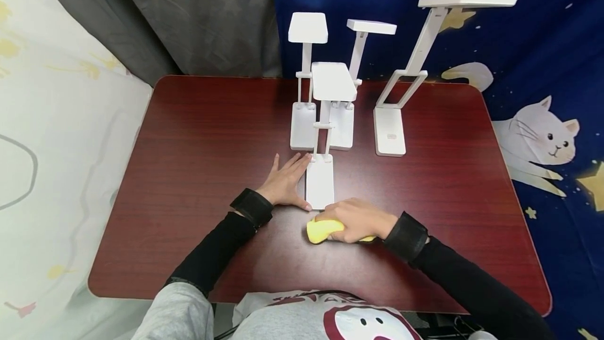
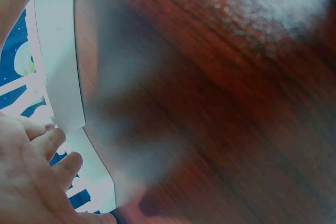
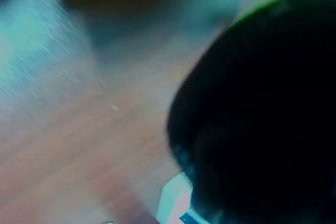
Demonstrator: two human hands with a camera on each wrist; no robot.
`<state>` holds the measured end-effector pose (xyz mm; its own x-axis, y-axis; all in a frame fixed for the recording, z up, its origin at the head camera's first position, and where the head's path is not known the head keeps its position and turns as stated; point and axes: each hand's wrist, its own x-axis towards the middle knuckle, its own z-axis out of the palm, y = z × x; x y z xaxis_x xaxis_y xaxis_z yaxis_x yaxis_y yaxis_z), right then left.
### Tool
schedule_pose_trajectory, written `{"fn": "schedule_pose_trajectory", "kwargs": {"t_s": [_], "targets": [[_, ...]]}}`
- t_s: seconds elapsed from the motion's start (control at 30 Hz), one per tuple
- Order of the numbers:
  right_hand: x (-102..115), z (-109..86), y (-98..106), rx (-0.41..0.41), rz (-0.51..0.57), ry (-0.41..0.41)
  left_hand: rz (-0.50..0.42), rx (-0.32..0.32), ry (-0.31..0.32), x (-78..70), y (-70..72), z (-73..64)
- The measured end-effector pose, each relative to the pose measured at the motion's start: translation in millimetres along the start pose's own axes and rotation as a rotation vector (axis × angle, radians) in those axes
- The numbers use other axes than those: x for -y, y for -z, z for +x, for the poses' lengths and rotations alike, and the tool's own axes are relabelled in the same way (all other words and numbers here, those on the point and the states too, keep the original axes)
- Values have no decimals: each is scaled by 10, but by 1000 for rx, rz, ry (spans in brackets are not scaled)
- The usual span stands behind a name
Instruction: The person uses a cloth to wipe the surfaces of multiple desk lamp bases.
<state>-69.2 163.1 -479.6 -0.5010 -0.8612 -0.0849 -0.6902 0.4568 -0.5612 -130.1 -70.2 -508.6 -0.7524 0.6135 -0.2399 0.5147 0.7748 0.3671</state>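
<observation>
A white folding desk lamp stands nearest the person, its flat head raised over its hinged arm. Along the left edge of its base lies my left hand, fingers spread and fairly straight, the thumb by the front corner; the left wrist view shows this hand beside the white base. Just in front of the base, my right hand grips a rounded yellow object with a dark underside, low over the table. Its kind is unclear, since the fingers cover much of it. In the right wrist view a big dark shape blocks much of the picture.
Behind the near lamp stand two similar white lamps, close together. Another white lamp is at the right, its head reaching past the table's back edge. The reddish-brown table backs onto grey and blue curtains.
</observation>
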Motion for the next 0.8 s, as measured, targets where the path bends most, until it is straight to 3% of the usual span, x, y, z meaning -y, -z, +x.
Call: {"fn": "schedule_pose_trajectory", "kwargs": {"t_s": [0.1, 0.2, 0.3, 0.5, 0.8], "targets": [[-61, -17, 82, -47, 35, -21, -7, 6, 0, -1, 7, 5], [-173, 6, 249, -185, -53, -123, -5, -2, 1, -1, 13, 8], [-295, 66, 388, -270, -183, -239, -4, 9, 10, 0, 3, 11], [-432, 201, 373, -220, -251, -325, 5, 32, 11, -6, -29, 20], [-386, 188, 262, -209, -215, -333, 8, 11, 10, -9, 0, 4]]}}
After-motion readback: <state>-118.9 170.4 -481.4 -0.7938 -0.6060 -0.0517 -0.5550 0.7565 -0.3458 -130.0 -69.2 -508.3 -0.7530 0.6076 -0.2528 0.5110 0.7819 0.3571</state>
